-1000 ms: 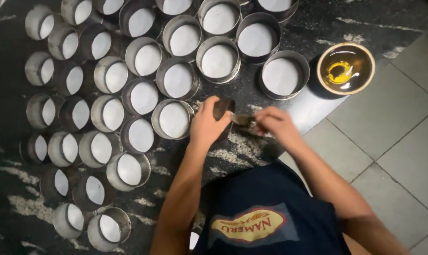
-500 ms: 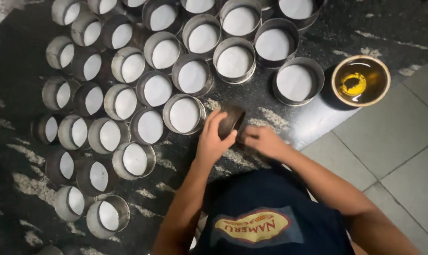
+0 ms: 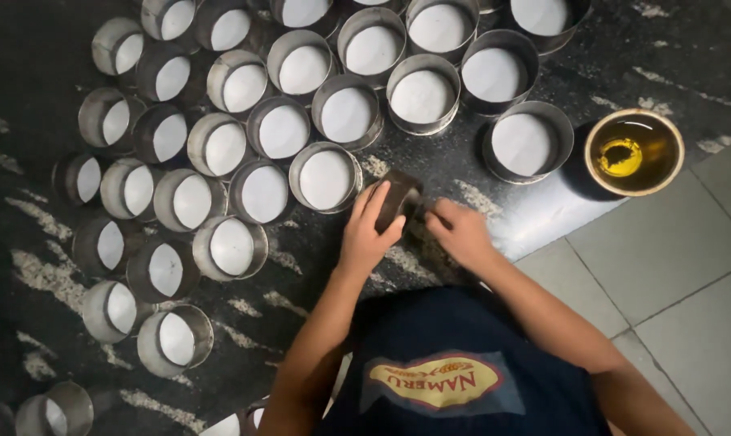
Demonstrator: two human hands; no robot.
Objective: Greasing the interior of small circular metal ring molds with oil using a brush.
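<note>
While many round tins (image 3: 325,178) with white paper inside stand in rows on the dark mat (image 3: 26,73) at the left and far side, a bowl (image 3: 633,152) of yellow oil sits far right. Near the middle, the left hand (image 3: 369,228) grips one tilted tin (image 3: 399,198) (just beside the rows). The right hand (image 3: 460,232) touches this tin, fingers curled; what it holds I cannot tell.

Dark speckled floor (image 3: 26,73) under my knees: paper-lined round metal tins (image 3: 326,178) crowd it; oil bowl (image 3: 633,152) near its right edge, beside grey tiles (image 3: 688,282).
</note>
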